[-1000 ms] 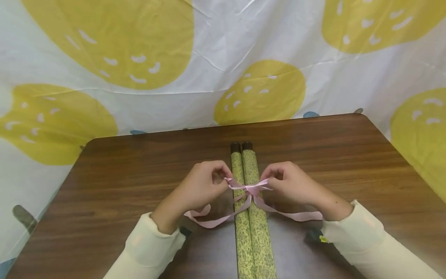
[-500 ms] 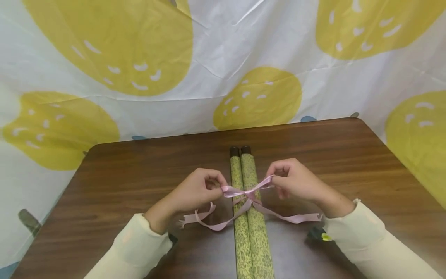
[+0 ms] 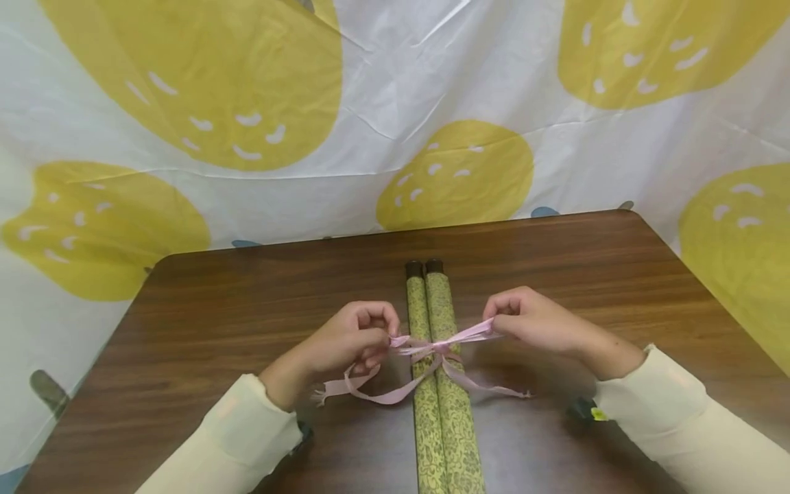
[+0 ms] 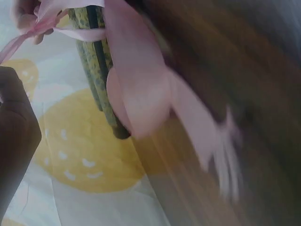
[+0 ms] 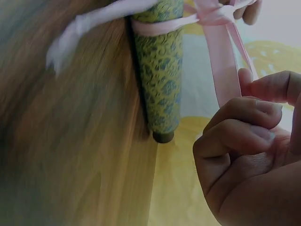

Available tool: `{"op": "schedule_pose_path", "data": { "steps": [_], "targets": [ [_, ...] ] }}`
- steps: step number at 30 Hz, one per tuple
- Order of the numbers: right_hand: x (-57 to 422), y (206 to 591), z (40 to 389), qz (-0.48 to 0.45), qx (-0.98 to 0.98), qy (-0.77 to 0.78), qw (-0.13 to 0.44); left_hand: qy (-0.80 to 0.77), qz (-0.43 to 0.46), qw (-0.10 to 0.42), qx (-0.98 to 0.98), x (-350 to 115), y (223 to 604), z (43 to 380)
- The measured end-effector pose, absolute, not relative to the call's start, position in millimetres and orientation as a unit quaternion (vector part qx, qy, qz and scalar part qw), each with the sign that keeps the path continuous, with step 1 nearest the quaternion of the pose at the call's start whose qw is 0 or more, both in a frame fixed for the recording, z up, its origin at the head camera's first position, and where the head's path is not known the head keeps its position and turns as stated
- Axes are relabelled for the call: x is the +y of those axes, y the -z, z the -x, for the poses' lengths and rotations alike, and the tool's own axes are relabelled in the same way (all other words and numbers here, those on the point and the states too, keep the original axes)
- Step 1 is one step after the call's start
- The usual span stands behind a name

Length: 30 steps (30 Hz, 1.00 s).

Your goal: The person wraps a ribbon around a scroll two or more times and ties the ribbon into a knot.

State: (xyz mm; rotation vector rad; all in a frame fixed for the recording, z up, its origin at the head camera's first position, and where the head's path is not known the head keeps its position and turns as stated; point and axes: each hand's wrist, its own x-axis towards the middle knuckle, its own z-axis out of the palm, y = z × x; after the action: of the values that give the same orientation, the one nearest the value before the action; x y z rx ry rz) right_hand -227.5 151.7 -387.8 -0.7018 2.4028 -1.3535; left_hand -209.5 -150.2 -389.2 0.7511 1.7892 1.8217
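Two scrolls (image 3: 441, 405) in yellow-green patterned covers with dark end knobs lie side by side on the table. A pink ribbon (image 3: 439, 348) goes round both, knotted on top, with loops drawn out to each side. My left hand (image 3: 345, 339) pinches the left loop between thumb and fingertips, just left of the scrolls. On the right, my right hand (image 3: 543, 322) pinches the other loop, pulled taut from the knot. Two loose ribbon tails hang nearer me; the left tail's frayed end (image 4: 225, 165) shows in the left wrist view. In the right wrist view, the right hand's fingers (image 5: 235, 136) curl by the ribbon.
The brown wooden table (image 3: 247, 302) has rounded far corners. Behind it hangs a white cloth (image 3: 278, 199) printed with large yellow fruit shapes. Pale sleeves (image 3: 241, 432) cover both forearms, with a dark item under each cuff.
Both hands have drawn apart, the left going left and the right going right, stretching the loops. The knot looks smaller and tighter, and the right tail has shortened.
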Motion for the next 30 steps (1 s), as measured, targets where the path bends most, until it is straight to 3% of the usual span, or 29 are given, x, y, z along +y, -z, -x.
{"op": "schedule_pose_path", "data": {
  "steps": [5, 17, 30],
  "targets": [
    [158, 386, 229, 0.247, 0.846, 0.447, 0.152, -0.646, -0.261, 0.263, 0.667, -156, 386, 210],
    [161, 388, 227, 0.242, 0.851, 0.437, 0.161, -0.548, -0.261, 0.234, 0.759, -175, 383, 213],
    [164, 384, 221, 0.254, 0.853, 0.422, 0.176, -0.353, -0.280, 0.148, 0.880, -182, 382, 213]
  ]
}}
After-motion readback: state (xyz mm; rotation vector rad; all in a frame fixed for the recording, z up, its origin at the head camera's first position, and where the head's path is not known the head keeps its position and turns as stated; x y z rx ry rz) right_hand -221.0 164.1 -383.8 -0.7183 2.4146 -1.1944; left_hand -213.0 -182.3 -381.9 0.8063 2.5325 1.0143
